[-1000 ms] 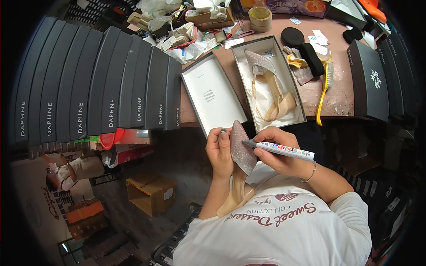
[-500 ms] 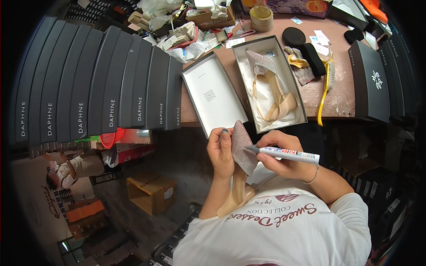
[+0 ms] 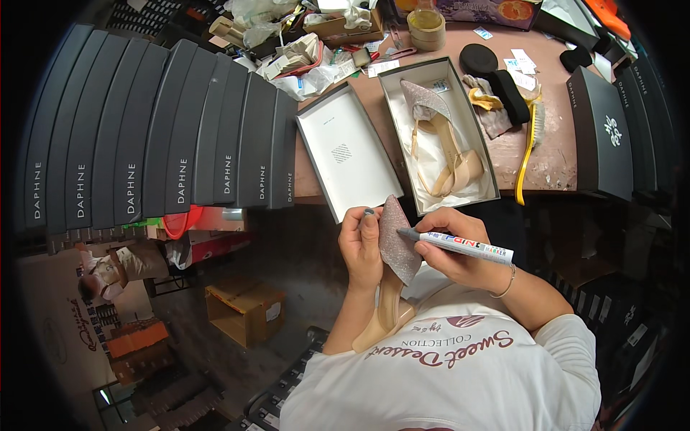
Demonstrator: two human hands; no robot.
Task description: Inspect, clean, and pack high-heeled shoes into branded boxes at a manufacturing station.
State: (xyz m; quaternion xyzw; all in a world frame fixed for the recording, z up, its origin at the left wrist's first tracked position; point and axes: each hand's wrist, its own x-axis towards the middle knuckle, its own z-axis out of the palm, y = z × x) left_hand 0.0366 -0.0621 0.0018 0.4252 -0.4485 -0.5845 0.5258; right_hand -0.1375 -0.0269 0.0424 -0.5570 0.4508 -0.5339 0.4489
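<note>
My left hand (image 3: 361, 248) grips a glittery pointed-toe shoe (image 3: 396, 244) with a beige block heel, toe pointing up, held over my lap. My right hand (image 3: 454, 248) holds a white marker pen (image 3: 460, 246) with its dark tip touching the side of the shoe's toe. On the brown table ahead, an open shoebox (image 3: 483, 154) holds the matching shoe (image 3: 440, 136) on white paper. The box's lid (image 3: 347, 154) lies upside down to its left.
A row of several dark shoeboxes (image 3: 165, 136) stands on edge at the left. A yellow-handled brush (image 3: 528, 147), black pads (image 3: 496, 79), a tape roll (image 3: 426, 20) and paper clutter lie on the table. More dark boxes (image 3: 604, 129) are stacked at right. Cardboard boxes (image 3: 244, 312) sit on the floor.
The marker tip has shifted slightly along the shoe's toe; both hands stay in nearly the same place holding shoe and pen.
</note>
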